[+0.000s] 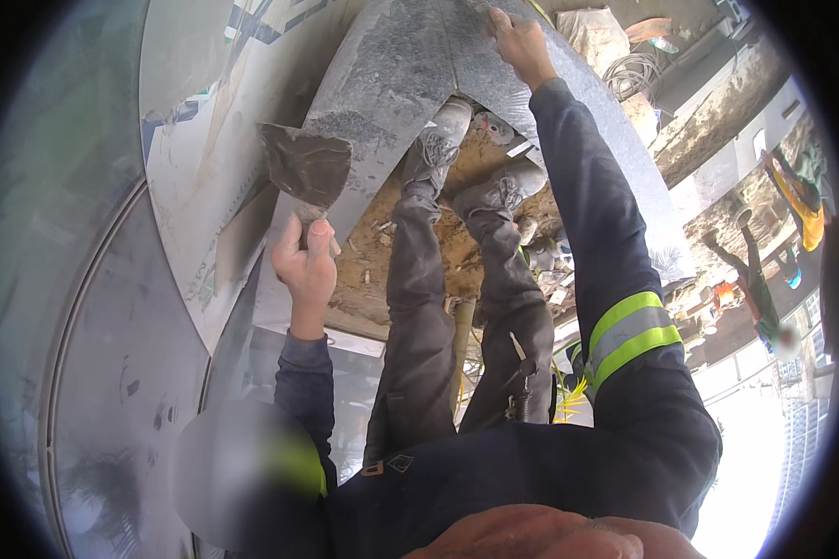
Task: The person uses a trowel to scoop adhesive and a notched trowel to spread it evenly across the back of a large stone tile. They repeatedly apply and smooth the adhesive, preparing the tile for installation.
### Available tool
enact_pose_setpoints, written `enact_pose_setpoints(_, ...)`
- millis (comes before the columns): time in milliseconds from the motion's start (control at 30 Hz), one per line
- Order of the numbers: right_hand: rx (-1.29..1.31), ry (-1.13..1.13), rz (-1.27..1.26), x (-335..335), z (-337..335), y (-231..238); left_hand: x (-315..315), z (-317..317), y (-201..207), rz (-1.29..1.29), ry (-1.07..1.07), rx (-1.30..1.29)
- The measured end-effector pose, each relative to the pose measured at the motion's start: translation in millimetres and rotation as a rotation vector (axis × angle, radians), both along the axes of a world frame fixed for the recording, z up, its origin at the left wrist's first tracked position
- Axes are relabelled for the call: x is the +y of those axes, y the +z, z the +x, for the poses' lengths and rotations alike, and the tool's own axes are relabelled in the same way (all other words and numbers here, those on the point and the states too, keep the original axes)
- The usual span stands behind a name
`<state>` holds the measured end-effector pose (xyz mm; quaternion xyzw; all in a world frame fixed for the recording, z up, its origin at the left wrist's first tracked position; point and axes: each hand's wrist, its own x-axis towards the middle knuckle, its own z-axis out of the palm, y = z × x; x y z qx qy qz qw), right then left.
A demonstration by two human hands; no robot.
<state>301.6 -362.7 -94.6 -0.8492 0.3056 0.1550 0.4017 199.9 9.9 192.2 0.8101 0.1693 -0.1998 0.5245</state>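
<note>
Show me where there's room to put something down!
Beyond the shoes, the grey panel looks bare between the scraper in the left hand and the right hand; I can't tell if it's flat. Crowded: around the cable coil, and the rubble by the right leg.

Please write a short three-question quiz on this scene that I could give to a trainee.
1. Open question: what does the left hand hold?
2. True or false: the right sleeve has a plain red band.
3. Multiple choice: where in the picture does the coiled cable lie? A) lower left; B) upper right; C) lower centre.

Key:
1. A wide-bladed scraper.
2. False; the band is yellow-green and grey.
3. B.
</note>
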Motion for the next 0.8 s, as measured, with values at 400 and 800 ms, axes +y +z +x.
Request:
enact_pose_setpoints(400,-0.262,0.340,0.388,41,59,60,-17,0,2,-0.092,0.013,0.004)
enact_pose_setpoints(800,-0.053,-0.117,0.439,10,-192,279,-64,11,13,-0.066,-0.382,-0.075)
